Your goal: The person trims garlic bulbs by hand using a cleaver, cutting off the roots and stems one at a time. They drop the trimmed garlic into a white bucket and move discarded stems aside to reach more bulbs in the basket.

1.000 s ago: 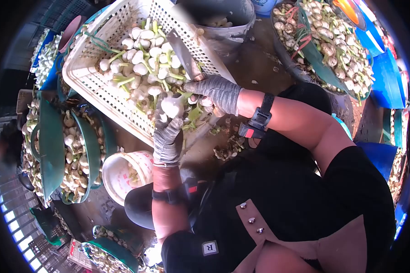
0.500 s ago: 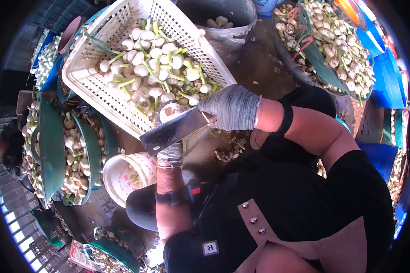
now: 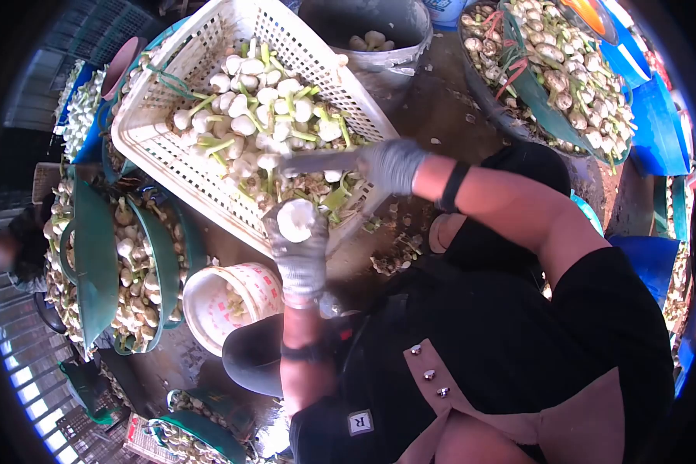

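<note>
My gloved left hand (image 3: 300,263) is closed around a garlic bulb (image 3: 295,221), whose pale, bare side faces up. Just above it, over the near end of the white plastic crate (image 3: 170,179), my gloved right hand (image 3: 394,165) grips a cleaver (image 3: 321,162). The blade points left, apart from the held bulb, and is blurred by motion. Several garlic bulbs with green stems (image 3: 243,116) lie heaped in the crate beneath and beyond the blade.
Left of my left arm stands a white bucket (image 3: 201,309) with pieces inside. Green tubs (image 3: 93,263) of garlic crowd the left side. A dark bucket (image 3: 387,58) stands behind the crate. A heaped garlic basket (image 3: 553,131) is at the right; peelings (image 3: 394,254) litter the floor.
The cleaver has lifted off the bulb and swung up and right, its blade now nearly level. My left hand has come out from under the blade, showing the bulb's pale side.
</note>
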Tool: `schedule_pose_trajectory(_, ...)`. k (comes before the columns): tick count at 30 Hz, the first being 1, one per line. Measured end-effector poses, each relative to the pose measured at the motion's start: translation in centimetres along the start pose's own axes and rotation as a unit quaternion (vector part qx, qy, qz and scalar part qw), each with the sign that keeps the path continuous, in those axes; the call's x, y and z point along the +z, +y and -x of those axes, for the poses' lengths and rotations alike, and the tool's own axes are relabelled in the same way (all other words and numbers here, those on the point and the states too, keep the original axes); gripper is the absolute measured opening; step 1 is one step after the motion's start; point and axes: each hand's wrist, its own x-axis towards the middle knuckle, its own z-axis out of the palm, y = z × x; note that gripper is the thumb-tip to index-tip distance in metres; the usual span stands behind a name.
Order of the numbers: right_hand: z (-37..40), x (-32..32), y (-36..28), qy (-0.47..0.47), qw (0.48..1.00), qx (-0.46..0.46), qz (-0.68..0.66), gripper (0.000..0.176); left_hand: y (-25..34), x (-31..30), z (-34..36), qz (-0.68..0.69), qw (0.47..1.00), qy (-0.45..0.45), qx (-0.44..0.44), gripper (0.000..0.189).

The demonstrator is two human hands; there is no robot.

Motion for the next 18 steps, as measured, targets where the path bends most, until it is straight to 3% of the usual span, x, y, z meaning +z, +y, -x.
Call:
schedule_pose_trajectory(1,-0.1,-0.2,1.3,-0.019,0.997,0.066,0.025,0.017,0.3,-0.8,0.7,-0.022,1.0,0.002,0.015,0.05)
schedule_pose_trajectory(2,0.0,0.2,2.2,-0.018,0.997,0.065,0.021,0.017,2.1,-2.2,1.2,0.062,0.996,0.047,0.031,0.054)
schedule_pose_trajectory(3,-0.3,0.4,3.3,0.02,0.997,0.065,0.025,0.019,-0.2,-4.0,1.3,0.01,0.997,0.055,0.05,0.052)
schedule_pose_trajectory(5,-1.0,0.6,3.8,0.052,0.997,0.058,0.024,0.021,0.1,-9.8,0.8,0.0,0.994,0.101,-0.042,0.049)
schedule_pose_trajectory(6,-1.5,0.4,3.4,0.062,0.989,0.061,0.116,0.022,-2.3,-12.7,0.5,-0.014,0.988,0.151,-0.028,0.048)
schedule_pose_trajectory(7,-1.6,0.4,2.9,0.071,0.974,0.067,0.203,0.023,-4.3,-16.0,0.7,-0.025,0.991,0.126,-0.04,0.049)
schedule_pose_trajectory(8,-1.6,-1.3,0.9,0.039,0.992,0.053,0.106,0.028,-3.4,-18.6,1.2,-0.224,0.969,0.1,-0.036,0.057)
schedule_pose_trajectory(9,-1.6,-2.5,-1.1,0.024,0.992,0.063,0.102,0.035,-6.8,-22.3,1.2,-0.412,0.907,0.079,-0.012,0.064)
schedule_pose_trajectory(10,-1.9,-1.4,-1.0,0.049,0.995,0.042,0.082,0.039,-4.7,-23.3,1.0,-0.415,0.903,0.088,-0.067,0.068)
schedule_pose_trajectory(11,-2.2,-0.8,0.1,0.077,0.995,0.021,0.065,0.042,-5.5,-25.3,0.5,-0.447,0.885,0.122,-0.054,0.07)
schedule_pose_trajectory(13,-2.0,0.9,1.8,0.083,0.996,-0.007,0.043,0.048,-4.4,-28.0,-1.1,-0.407,0.909,0.093,-0.024,0.062)
schedule_pose_trajectory(14,-2.3,-1.4,-1.6,-0.03,0.996,0.076,0.046,0.052,-7.3,-30.8,-2.5,-0.473,0.878,0.054,0.054,0.06)
schedule_pose_trajectory(15,-2.3,-1.3,-2.2,-0.042,0.996,0.068,0.041,0.052,-4.8,-29.2,-3.5,-0.431,0.898,0.087,0.026,0.05)
schedule_pose_trajectory(17,-2.9,-1.5,-2.8,-0.062,0.987,0.147,0.004,0.054,-5.2,-29.2,-6.4,-0.322,0.944,-0.018,-0.078,0.043)
schedule_pose_trajectory(18,-2.6,-1.3,-3.2,-0.023,0.991,0.128,-0.023,0.055,-9.6,-30.6,-8.5,-0.536,0.828,-0.115,0.119,0.039)
